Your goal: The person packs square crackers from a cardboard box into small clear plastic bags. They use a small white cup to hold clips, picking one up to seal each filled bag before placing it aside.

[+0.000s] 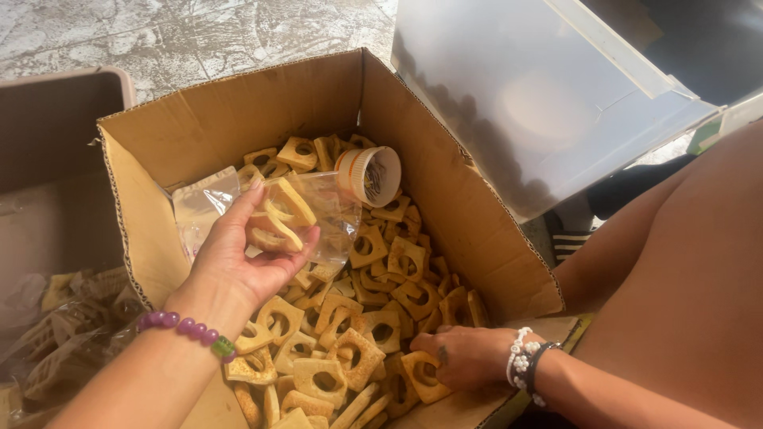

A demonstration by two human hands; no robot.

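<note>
Left hand (242, 250): raised above the box, palm up, fingers curled around a clear plastic bag; a purple bead bracelet (187, 327) on the wrist.
Clear plastic bag (306, 214): held in the left hand, open side toward the right, hanging over the middle of the box; two or three square pieces already visible inside, against the palm.
Right hand (461, 355): low in the box at the near right corner, palm down, fingers bent and resting on the pile; touching one square piece (421, 375) with the fingertips, but hard to tell if really grasping it. White and black bracelets (526, 361) on the wrist.
Square pieces (350, 318): many, tan and yellowish, each with a round hole in the middle, lying loose and crossed over each other, covering the bottom of the box.
Cardboard box (469, 214): brown, open on top, standing on the floor, flaps up.
Round container (369, 176): small, white ribbed rim with orange band, lying on its side on the pieces near the far wall, just beside the bag edge.
Brown bin (56, 159): left of the box, touching it; packed clear bags (63, 342) with similar pieces in front of it.
Translucent plastic lid (540, 95): behind the right wall of the box, tilted.
Floor (199, 36): grey, marble-like, behind the box.
</note>
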